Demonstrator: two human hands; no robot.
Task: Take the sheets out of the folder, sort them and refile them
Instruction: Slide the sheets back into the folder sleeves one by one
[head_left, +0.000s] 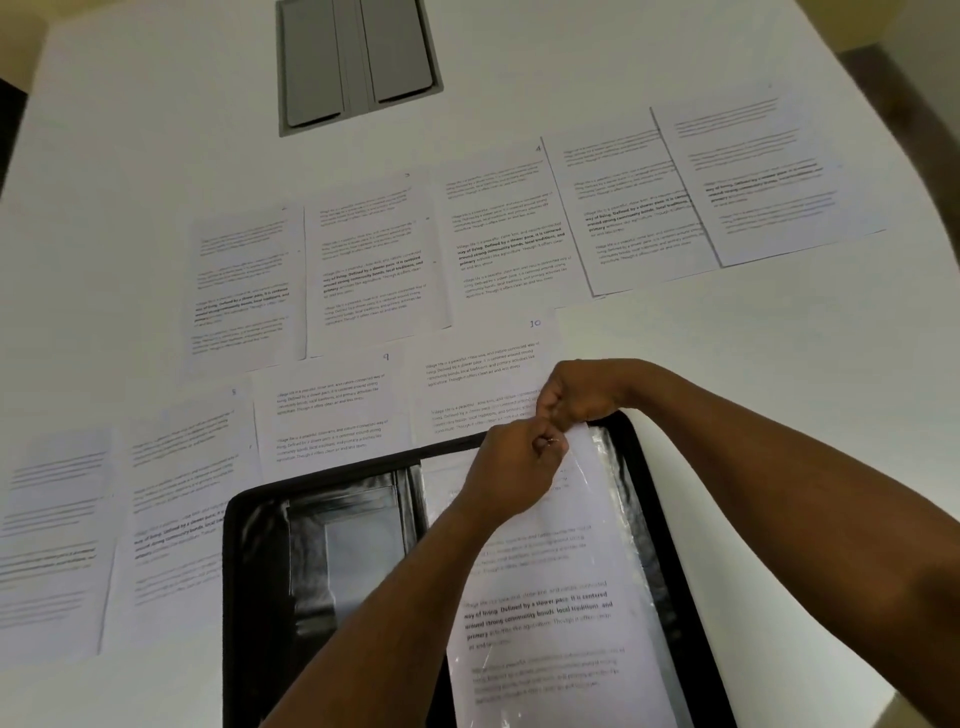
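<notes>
both hands meet at the top edge of a printed sheet (550, 587) lying in the open black folder (654, 519). left hand (511, 467) has fingers curled, pinching at the top of the sheet or its clear plastic sleeve (605, 457); right hand (582, 397) is curled tight just above it, gripping the same top edge, knuckles toward the camera. can't tell whether each hand holds the paper or the sleeve. the two hands touch or nearly touch.

folder lies open near the table's near edge, left half showing glossy black pockets, right half holding the sheet under shiny plastic. white table (130, 156) around it carries more printed sheets: a near row of four left of and behind the folder, including the sheets numbered 9 (332, 410) and 10 (483, 364), and a far row of five, some overlapping. grey recessed panel (358, 62) sits in the table at the far side.
</notes>
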